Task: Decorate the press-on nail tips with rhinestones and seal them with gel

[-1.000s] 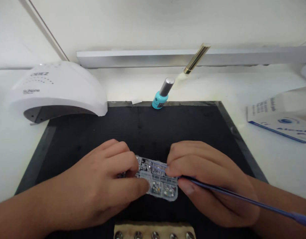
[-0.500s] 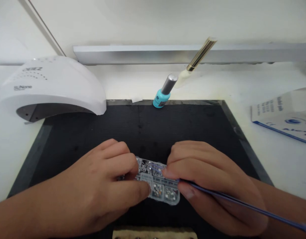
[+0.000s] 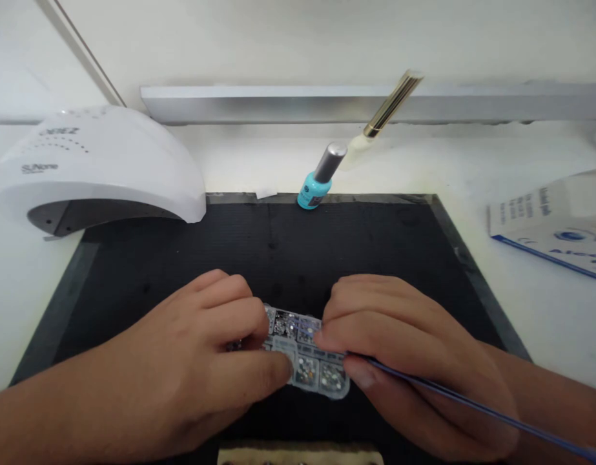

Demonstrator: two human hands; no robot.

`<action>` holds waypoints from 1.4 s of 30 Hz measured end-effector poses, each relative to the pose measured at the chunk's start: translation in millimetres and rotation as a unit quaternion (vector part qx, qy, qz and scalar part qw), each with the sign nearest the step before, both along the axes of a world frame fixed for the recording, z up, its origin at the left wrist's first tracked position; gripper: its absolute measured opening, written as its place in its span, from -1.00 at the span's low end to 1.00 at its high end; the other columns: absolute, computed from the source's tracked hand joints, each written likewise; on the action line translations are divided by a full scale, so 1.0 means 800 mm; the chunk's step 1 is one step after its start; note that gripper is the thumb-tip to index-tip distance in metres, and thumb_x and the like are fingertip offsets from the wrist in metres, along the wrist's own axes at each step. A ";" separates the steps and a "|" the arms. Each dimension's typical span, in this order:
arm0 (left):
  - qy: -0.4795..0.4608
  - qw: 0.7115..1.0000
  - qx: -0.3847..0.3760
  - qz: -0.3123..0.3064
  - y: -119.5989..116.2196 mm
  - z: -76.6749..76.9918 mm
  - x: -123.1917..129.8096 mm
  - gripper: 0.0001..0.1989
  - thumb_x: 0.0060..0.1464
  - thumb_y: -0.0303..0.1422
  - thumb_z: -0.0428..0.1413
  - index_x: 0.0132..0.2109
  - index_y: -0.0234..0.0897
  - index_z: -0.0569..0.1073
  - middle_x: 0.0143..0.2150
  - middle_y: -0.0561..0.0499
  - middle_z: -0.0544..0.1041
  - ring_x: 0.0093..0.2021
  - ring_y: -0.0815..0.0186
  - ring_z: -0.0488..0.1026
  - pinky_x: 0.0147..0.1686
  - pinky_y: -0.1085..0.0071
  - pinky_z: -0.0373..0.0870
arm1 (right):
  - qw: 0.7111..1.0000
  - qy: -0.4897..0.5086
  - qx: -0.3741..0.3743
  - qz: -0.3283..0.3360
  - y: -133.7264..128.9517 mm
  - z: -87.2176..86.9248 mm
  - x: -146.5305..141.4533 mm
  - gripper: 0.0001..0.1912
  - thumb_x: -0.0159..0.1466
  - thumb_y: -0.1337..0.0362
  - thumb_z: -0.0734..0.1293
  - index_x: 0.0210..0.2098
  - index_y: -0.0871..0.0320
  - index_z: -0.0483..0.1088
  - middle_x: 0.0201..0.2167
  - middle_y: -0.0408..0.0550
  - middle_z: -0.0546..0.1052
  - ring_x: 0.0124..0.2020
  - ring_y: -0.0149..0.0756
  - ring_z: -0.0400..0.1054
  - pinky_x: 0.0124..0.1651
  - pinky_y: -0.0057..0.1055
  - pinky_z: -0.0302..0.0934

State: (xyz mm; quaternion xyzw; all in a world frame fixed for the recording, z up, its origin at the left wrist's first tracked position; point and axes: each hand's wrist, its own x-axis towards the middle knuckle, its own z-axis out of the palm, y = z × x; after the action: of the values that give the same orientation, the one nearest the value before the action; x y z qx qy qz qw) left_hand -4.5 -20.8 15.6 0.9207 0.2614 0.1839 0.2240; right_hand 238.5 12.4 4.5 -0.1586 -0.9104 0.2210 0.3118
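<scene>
The left hand (image 3: 195, 361) holds a clear divided case (image 3: 321, 353) (small glittering pieces (image 3: 307, 372) inside); the right hand (image 3: 404, 329) grips a slim blue tool (image 3: 447, 393) over it.

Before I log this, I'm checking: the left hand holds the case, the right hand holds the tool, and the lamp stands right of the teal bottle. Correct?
No: the head view shows the lamp left of the teal bottle. The left hand holds the case, the right hand the tool.

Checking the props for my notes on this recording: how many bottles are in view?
2: a silver-capped turquoise bottle at the black mat's far edge, and a gold-capped cream bottle behind it, rightward. Others may be hidden.
</scene>
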 end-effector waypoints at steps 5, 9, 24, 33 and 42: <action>0.005 1.000 -0.001 0.006 -0.001 0.000 0.001 -0.81 0.22 -0.54 0.02 -0.10 -0.23 0.46 -0.36 0.02 0.35 -0.36 0.28 0.22 -0.38 0.32 0.11 | 1.000 -0.005 -0.002 0.006 0.001 0.000 0.001 -0.88 0.28 0.40 0.17 -0.23 0.10 0.30 -0.45 -0.08 0.52 -0.44 -0.32 0.44 -0.34 -0.37 0.37; 0.001 1.000 0.005 0.001 0.000 -0.001 0.001 -0.81 0.22 -0.54 0.02 -0.09 -0.24 0.45 -0.36 0.02 0.35 -0.36 0.28 0.20 -0.38 0.31 0.09 | 1.000 0.000 0.000 0.003 0.002 0.000 0.001 -0.87 0.28 0.40 0.17 -0.22 0.10 0.30 -0.45 -0.08 0.52 -0.44 -0.31 0.43 -0.33 -0.35 0.37; -0.001 1.000 -0.004 -0.002 0.000 0.000 0.001 -0.81 0.24 -0.53 0.00 -0.09 -0.26 0.45 -0.35 0.02 0.35 -0.36 0.27 0.18 -0.38 0.29 0.06 | 1.000 0.002 0.015 0.008 0.001 0.000 0.000 -0.87 0.28 0.42 0.16 -0.23 0.14 0.30 -0.46 -0.06 0.52 -0.44 -0.32 0.44 -0.34 -0.34 0.36; 0.003 1.000 -0.005 0.000 0.001 -0.001 0.000 -0.83 0.25 -0.53 0.01 -0.10 -0.25 0.45 -0.36 0.04 0.33 -0.34 0.29 0.18 -0.35 0.30 0.04 | 1.000 0.012 0.020 0.020 0.002 0.002 0.005 -0.86 0.34 0.41 0.14 -0.23 0.20 0.32 -0.46 -0.06 0.49 -0.44 -0.35 0.41 -0.32 -0.36 0.36; -0.011 0.998 0.064 0.009 0.001 -0.005 -0.001 -0.85 0.19 -0.48 0.09 -0.11 -0.26 0.50 -0.31 -0.01 0.41 -0.32 0.28 0.26 -0.30 0.33 0.19 | 0.997 0.054 -0.033 -0.033 -0.031 0.040 0.012 -0.78 0.28 0.48 0.21 -0.13 0.16 0.36 -0.38 -0.02 0.48 -0.31 -0.28 0.42 -0.25 -0.29 0.41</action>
State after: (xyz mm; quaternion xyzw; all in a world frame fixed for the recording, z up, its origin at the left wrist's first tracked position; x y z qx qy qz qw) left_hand -5.4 -19.9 11.9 0.9286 0.2552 0.2120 0.1659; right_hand 248.2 -12.6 36.2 -0.1868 -0.8786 0.2491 0.3621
